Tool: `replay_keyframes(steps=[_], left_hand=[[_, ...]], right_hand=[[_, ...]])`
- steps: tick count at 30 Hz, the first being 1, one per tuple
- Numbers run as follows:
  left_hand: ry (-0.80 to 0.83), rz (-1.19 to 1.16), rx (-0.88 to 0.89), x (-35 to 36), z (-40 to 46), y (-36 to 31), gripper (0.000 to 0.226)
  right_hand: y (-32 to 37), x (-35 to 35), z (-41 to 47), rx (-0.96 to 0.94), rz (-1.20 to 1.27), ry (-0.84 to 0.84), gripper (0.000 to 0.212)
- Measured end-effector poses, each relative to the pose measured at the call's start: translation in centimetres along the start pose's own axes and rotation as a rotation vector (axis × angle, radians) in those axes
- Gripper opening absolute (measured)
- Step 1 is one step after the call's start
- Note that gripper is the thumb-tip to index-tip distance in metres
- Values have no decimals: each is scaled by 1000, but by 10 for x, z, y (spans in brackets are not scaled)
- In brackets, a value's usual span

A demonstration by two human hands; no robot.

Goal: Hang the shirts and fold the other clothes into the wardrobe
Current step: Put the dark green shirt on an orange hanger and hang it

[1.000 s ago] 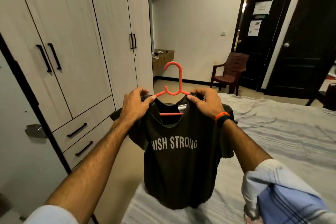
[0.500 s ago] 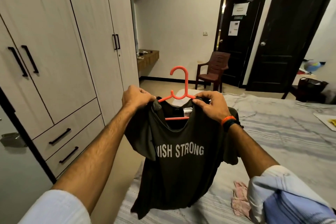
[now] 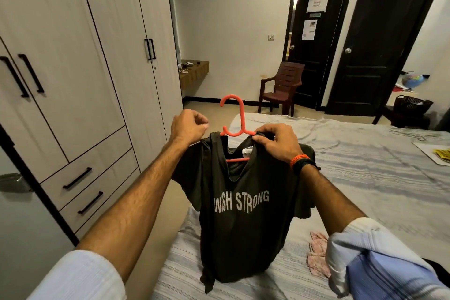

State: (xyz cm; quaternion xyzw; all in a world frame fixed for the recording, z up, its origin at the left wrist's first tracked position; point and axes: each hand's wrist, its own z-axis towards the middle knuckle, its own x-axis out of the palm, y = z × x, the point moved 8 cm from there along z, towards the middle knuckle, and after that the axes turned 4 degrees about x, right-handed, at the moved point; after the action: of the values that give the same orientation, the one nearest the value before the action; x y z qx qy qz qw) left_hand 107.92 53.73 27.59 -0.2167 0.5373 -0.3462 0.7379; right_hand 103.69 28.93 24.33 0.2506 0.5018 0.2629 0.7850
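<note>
Over the bed (image 3: pixel 353 178), left hand (image 3: pixel 188 125) has let go of the shirt (image 3: pixel 243 214), fingers curled empty; right hand (image 3: pixel 277 142) pinches collar on the hanger (image 3: pixel 235 117). Shirt's on; wardrobe (image 3: pixel 73 68) next.

Both forearms outstretched, left hand (image 3: pixel 188 126) a loose fist, right hand (image 3: pixel 277 140) with pinching fingers (image 3: pixel 259 139).

A dark olive T-shirt (image 3: pixel 243 214) printed with white letters reading "…NISH STRONG" hangs upright on an orange plastic hanger (image 3: pixel 235 126), hook rising above the neckline, its hem draping onto the striped grey bed (image 3: pixel 365 178). To its left stands the pale wood-grain wardrobe (image 3: pixel 85 68), doors and 2 drawers closed.
</note>
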Motion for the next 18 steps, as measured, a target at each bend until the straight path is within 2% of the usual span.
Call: replay_keyframes(steps=[3,5,9,12,14,16,18], left_hand=[[140,122,-42,2,-4,26,10],[168,182,-39,2,-6,37,9],[94,196,15,-5,-5,48,9],[-62,170,-14,-27,-3,59,7],[-162,327,-62,-44,-3,69,8],[-151,519,-93,-49,-3,76,6],[-96,516,-84,-42,1,79,17]], right_hand=[[-7,-1,1,22,41,-32,16],[-8,-3,1,30,69,-34,17],[-9,3,2,29,102,-6,19],[-13,1,5,34,120,-4,20],[-18,-4,5,53,167,-27,20],[-23,-8,5,65,215,-48,19],[-23,-8,6,68,230,-41,19]])
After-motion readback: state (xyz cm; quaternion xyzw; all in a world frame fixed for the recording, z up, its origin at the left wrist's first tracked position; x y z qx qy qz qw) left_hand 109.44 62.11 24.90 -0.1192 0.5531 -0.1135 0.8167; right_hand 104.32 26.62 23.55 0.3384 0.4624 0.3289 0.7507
